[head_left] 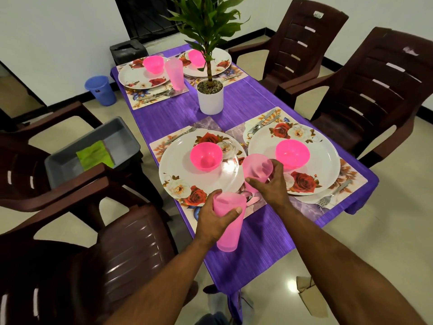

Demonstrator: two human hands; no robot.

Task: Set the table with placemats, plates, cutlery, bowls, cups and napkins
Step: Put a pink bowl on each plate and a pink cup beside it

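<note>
Gripping pink cups [228, 221], both hands [269, 181], floral plates [201, 165] crowding, potted plant [210, 95] beyond

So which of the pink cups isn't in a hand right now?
The pale pink cup at the far end, standing beside the far-left plate. The other two are gripped: one in the left hand, one in the right hand.

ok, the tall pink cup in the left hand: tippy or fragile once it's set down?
The pink cup looks like thin translucent plastic, so probably light and not fragile. It's tall and tapers to a narrow base, so likely tips if nudged. The left hand wraps it easily.
</note>
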